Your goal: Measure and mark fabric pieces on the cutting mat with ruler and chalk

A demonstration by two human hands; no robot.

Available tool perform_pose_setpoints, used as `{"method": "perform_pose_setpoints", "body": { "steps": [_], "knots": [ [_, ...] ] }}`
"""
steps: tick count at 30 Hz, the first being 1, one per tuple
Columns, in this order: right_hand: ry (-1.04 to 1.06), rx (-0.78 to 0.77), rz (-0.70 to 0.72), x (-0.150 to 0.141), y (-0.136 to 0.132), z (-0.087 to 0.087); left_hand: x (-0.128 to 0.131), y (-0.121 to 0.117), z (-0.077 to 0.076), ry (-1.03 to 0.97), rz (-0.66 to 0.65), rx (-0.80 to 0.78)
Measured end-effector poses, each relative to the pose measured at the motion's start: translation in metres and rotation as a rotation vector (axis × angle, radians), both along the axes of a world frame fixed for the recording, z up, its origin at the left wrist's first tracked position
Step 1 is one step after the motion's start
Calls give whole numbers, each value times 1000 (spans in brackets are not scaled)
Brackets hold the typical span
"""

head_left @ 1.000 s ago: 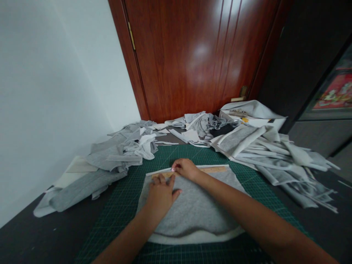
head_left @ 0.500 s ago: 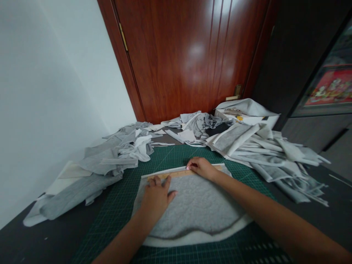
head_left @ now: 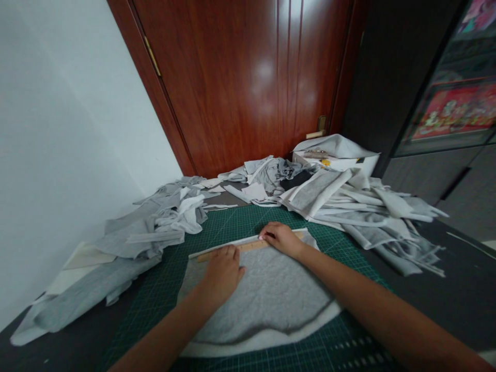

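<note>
A grey, felt-like fabric piece (head_left: 267, 294) lies on the green cutting mat (head_left: 134, 320), its far edge turned over into a narrow pale strip. Along that edge rests a wooden ruler (head_left: 250, 246). My left hand (head_left: 223, 271) presses flat on the ruler left of the middle, fingers extended and close together. Further right, my right hand (head_left: 282, 239) is curled over the ruler, thumb and fingertips pinching the fabric's far edge. The right hand covers part of the ruler. The fabric's near edge is wavy and looks doubled.
Grey and white fabric scraps (head_left: 151, 232) are heaped along the left wall. A stack of fabric pieces (head_left: 349, 201) spreads at the right, before a white box (head_left: 343, 163). More scraps (head_left: 271, 173) lie at the back below the wooden door (head_left: 232, 93).
The view has swung slightly right. My left hand has slid along the ruler toward my right hand, and its fingers have drawn together. My right hand keeps its pinch near the same spot.
</note>
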State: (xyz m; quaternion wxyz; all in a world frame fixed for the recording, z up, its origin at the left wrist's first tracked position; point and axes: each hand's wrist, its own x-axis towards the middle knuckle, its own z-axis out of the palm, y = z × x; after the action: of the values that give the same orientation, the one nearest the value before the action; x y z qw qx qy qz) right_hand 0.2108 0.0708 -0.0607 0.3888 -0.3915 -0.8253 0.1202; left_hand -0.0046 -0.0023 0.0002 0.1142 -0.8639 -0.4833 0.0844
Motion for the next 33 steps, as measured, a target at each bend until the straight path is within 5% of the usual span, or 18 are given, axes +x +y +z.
{"method": "perform_pose_setpoints", "body": {
  "steps": [4,9,21,33],
  "knots": [
    [-21,36,-15,0,-3,3,39,5,-9,-66,-121,22],
    [-85,50,-32,1,-7,6,72,4,-25,-42,8,114],
    [-186,46,-91,0,-9,9,67,1,-39,-182,-77,139],
    [-246,-31,-125,15,-14,22,69,2,-33,-191,-92,109]
  ]
}}
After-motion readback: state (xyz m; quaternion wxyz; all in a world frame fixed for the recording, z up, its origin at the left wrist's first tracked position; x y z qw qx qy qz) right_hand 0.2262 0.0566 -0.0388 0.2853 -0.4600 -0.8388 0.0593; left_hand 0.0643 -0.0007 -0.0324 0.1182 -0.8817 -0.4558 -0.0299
